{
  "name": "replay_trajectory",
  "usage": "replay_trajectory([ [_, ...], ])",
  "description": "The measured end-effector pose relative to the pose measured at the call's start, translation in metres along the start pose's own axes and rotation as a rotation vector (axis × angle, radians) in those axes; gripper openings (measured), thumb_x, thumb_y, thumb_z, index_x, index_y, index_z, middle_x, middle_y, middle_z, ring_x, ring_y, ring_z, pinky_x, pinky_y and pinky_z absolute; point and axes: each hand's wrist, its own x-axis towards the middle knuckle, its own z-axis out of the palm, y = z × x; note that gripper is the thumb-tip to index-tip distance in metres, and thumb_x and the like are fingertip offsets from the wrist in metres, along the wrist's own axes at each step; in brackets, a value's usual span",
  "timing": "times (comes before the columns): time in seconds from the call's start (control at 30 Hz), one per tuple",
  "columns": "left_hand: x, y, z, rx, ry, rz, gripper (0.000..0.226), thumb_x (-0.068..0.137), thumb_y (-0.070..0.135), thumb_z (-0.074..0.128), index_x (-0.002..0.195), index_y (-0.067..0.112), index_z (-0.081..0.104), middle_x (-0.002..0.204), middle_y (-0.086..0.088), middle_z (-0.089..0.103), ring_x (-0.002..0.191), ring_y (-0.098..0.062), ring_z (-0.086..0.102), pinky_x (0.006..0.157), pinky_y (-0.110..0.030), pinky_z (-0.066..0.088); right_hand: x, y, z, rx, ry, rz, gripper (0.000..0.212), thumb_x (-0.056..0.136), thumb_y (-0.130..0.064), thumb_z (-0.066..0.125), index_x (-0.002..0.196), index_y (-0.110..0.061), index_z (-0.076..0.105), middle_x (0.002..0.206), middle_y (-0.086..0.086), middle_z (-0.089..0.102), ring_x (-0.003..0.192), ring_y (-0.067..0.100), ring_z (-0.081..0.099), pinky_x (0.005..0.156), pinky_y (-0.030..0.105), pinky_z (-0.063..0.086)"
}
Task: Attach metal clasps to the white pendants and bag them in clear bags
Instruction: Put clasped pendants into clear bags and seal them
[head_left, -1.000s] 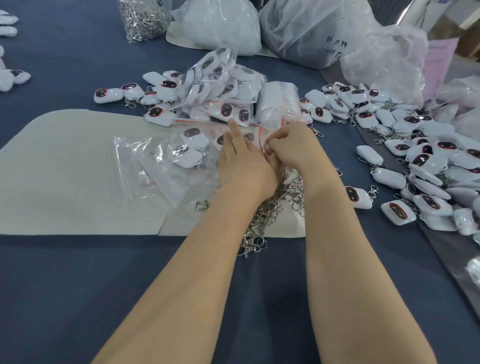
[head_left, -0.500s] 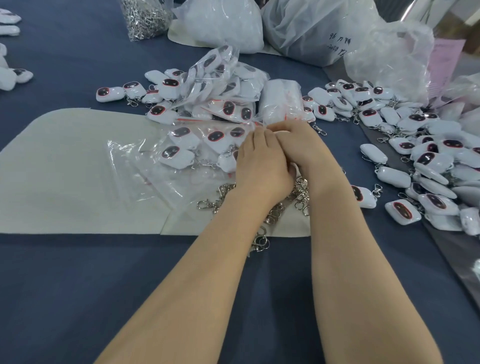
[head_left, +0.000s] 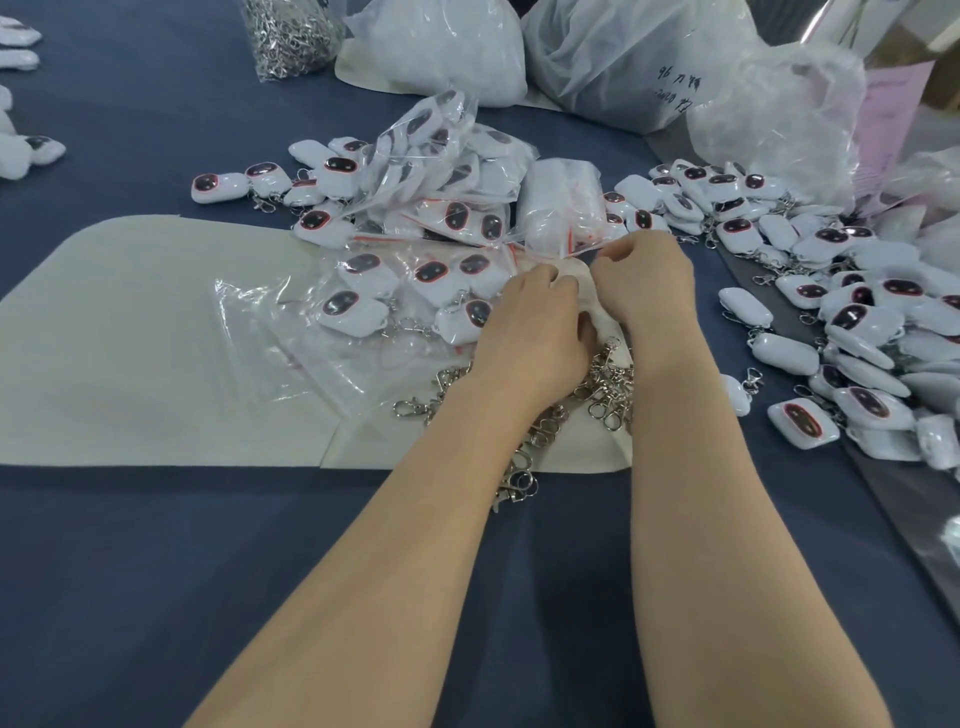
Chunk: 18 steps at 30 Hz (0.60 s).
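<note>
Head view: right hand (head_left: 644, 275) pinched bag (head_left: 395, 306) mouth; left hand (head_left: 535, 325) curled, hold unclear. Sealing seemingly underway; next, press strip shut.

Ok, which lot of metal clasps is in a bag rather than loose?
The bag of clasps at the table's far edge, left of the big white sack. The loose clasps lie heaped on the cream mat.

White pendants (head_left: 353, 312) lie inside a clear bag (head_left: 260, 317) beside loose metal clasps (head_left: 608, 397).
</note>
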Motion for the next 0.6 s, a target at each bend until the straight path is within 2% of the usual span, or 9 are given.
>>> replay_trajectory([
  [0.07,0.000,0.000,0.000,-0.001,-0.002,0.004,0.036,0.097,0.025,0.044,0.124,0.003,0.052,0.131,-0.012,0.048,0.123,-0.029,0.040,0.098,-0.035,0.033,0.006,0.004,-0.005,-0.063,-0.010,0.063,0.031,0.087,-0.017,0.052,0.115,-0.019,0.066,0.122,0.010,0.063,0.115,0.031,0.053,0.092,0.032,0.042],
  [0.1,-0.001,0.000,0.001,0.001,-0.005,0.007,0.036,0.097,0.025,0.043,0.125,0.004,0.051,0.131,-0.012,0.049,0.123,-0.029,0.040,0.099,-0.035,0.033,0.008,0.006,-0.007,-0.106,-0.036,0.101,0.034,0.088,-0.020,0.053,0.120,-0.020,0.062,0.129,0.010,0.058,0.124,0.033,0.047,0.102,0.036,0.038],
  [0.17,0.000,0.000,0.001,0.003,-0.004,0.012,0.036,0.098,0.026,0.043,0.126,0.005,0.051,0.130,-0.012,0.049,0.122,-0.029,0.041,0.099,-0.035,0.033,0.010,0.011,-0.006,-0.179,-0.111,0.165,0.040,0.089,-0.022,0.054,0.129,-0.022,0.056,0.139,0.011,0.049,0.133,0.035,0.038,0.108,0.040,0.029],
  [0.27,0.001,-0.001,0.002,-0.007,0.013,0.015,0.036,0.098,0.027,0.043,0.126,0.005,0.052,0.129,-0.012,0.050,0.121,-0.029,0.042,0.099,-0.034,0.033,0.010,0.015,0.000,-0.202,-0.163,0.165,0.043,0.090,-0.014,0.052,0.132,-0.022,0.051,0.141,0.012,0.046,0.132,0.035,0.039,0.105,0.039,0.034],
  [0.4,0.002,-0.003,0.002,-0.007,0.030,0.021,0.036,0.098,0.027,0.042,0.125,0.005,0.053,0.128,-0.013,0.050,0.120,-0.029,0.043,0.096,-0.034,0.034,0.010,0.019,0.004,-0.146,-0.079,0.129,0.039,0.094,-0.018,0.052,0.132,-0.019,0.054,0.136,0.013,0.053,0.126,0.034,0.047,0.098,0.036,0.041],
  [0.47,0.002,-0.003,0.002,-0.030,0.053,0.018,0.035,0.097,0.026,0.042,0.123,0.005,0.054,0.127,-0.013,0.051,0.118,-0.029,0.044,0.093,-0.035,0.036,0.008,0.019,0.004,-0.043,0.032,0.126,0.034,0.098,-0.023,0.048,0.131,-0.017,0.055,0.132,0.012,0.057,0.122,0.032,0.050,0.088,0.032,0.039],
  [0.53,0.003,-0.003,0.000,-0.092,0.124,0.001,0.032,0.097,0.022,0.043,0.121,0.006,0.055,0.124,-0.013,0.052,0.114,-0.029,0.048,0.091,-0.037,0.039,0.007,0.014,0.000,0.114,0.162,0.078,0.034,0.100,-0.018,0.040,0.130,-0.014,0.056,0.129,0.010,0.059,0.119,0.028,0.054,0.085,0.028,0.039],
  [0.6,0.005,-0.005,-0.005,-0.206,0.237,-0.052,0.031,0.096,0.019,0.044,0.122,0.006,0.054,0.123,-0.012,0.053,0.110,-0.027,0.052,0.089,-0.034,0.039,0.008,0.005,-0.002,0.335,0.151,-0.016,0.032,0.100,-0.017,0.039,0.125,-0.011,0.058,0.120,0.009,0.062,0.108,0.025,0.060,0.088,0.030,0.047],
])
